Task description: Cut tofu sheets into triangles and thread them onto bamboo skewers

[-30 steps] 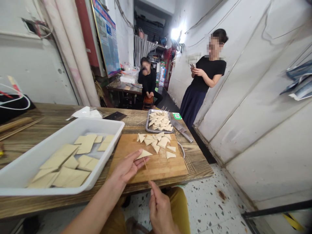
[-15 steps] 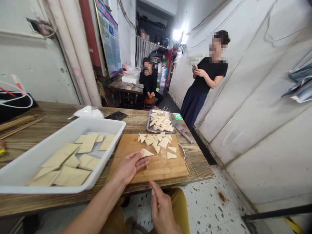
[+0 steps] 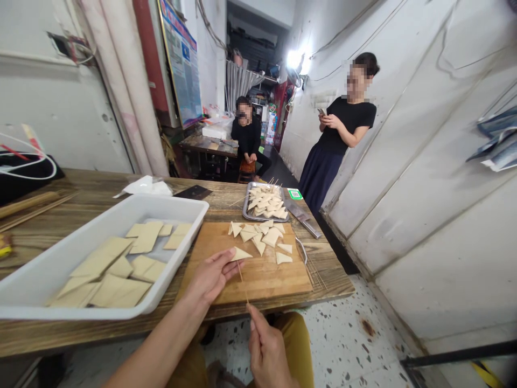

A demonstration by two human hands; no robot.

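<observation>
Between the thumb and fingers of my left hand (image 3: 212, 277) is a pale triangular tofu-sheet piece (image 3: 242, 254), held above the near left part of the wooden cutting board (image 3: 258, 280). My right hand (image 3: 266, 345) pinches the lower end of a thin wooden skewer (image 3: 244, 283) below the board's front edge. The skewer's upper end meets the underside of the triangle; whether it has pierced it I cannot tell. Several more triangles (image 3: 258, 245) lie at the back and right of the board. Behind it, a metal tray (image 3: 266, 217) holds a heap of skewered triangles (image 3: 266, 200).
At left stands a white plastic tub (image 3: 151, 308) with flat tofu sheets (image 3: 121, 291). A cleaver (image 3: 305, 219) lies right of the metal tray, and loose skewers (image 3: 317, 272) right of the board. One person (image 3: 339, 118) stands behind the table; another (image 3: 247, 134) sits further back.
Both hands have shifted very slightly left with the triangle and the skewer. The pieces on the board and in the tray stay where they were.
</observation>
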